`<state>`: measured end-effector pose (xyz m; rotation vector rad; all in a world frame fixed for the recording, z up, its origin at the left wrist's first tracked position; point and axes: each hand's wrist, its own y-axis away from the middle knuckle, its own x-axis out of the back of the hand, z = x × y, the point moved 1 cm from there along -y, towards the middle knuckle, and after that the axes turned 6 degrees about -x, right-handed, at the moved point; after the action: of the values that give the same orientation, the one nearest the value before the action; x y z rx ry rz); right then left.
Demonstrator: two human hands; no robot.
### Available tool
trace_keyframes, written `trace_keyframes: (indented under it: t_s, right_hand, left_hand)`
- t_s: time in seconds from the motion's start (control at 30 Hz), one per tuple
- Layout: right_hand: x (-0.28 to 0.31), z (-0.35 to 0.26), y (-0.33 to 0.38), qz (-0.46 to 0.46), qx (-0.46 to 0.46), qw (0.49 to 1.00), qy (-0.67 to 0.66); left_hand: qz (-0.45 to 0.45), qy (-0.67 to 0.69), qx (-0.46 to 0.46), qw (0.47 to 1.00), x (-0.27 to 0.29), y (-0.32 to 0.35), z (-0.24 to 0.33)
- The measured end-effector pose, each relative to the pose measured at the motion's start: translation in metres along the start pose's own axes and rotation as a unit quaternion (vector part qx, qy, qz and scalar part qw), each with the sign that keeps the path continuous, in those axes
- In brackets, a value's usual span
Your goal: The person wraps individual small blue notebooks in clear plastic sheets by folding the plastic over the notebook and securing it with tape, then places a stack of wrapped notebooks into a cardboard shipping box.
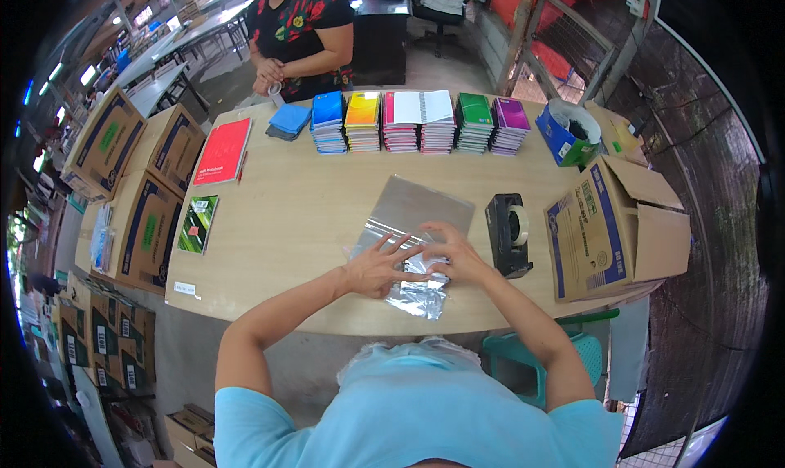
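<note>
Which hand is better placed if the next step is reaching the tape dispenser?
Probably the right hand: it is nearer to the black tape dispenser, which stands to its right. The left hand, farther left on the clear plastic, would likely have to reach past the right one.

The table (286,231) bears notebook stacks (401,134), tape dispenser (499,227), probably plastic sleeves (429,204).

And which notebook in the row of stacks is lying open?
The open notebook lies between the yellow stack and the green stack; its white pages show, while these, the blue stack and the purple stack show closed covers.
</note>
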<state>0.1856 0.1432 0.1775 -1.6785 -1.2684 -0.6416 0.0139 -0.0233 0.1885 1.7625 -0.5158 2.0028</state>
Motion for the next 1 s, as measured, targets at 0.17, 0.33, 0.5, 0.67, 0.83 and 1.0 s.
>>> trace_keyframes:
  t_s: [0.17,0.33,0.5,0.67,0.83,1.0]
  right_hand:
    - [-0.049,0.016,0.02,0.074,-0.296,0.894,-0.329]
    - [-0.041,0.014,0.02,0.031,-0.326,0.854,-0.403]
    - [-0.055,0.024,0.025,0.012,-0.333,0.868,-0.367]
    - [-0.044,0.007,0.023,0.053,-0.334,0.88,-0.335]
    - [-0.039,0.007,0.017,0.032,-0.322,0.869,-0.373]
    - [-0.043,0.013,0.031,0.035,-0.341,0.848,-0.404]
  left_hand:
    - [-0.007,0.009,0.014,1.0,0.001,-0.004,0.002]
    - [0.325,0.228,0.114,0.911,-0.007,-0.001,0.019]
    - [0.29,0.524,0.282,0.75,0.008,-0.051,-0.002]
    - [0.508,0.595,0.265,0.563,0.052,-0.03,0.016]
    - [0.305,0.094,0.166,0.933,0.014,-0.024,0.057]
    - [0.517,0.296,0.156,0.788,0.053,-0.015,0.067]
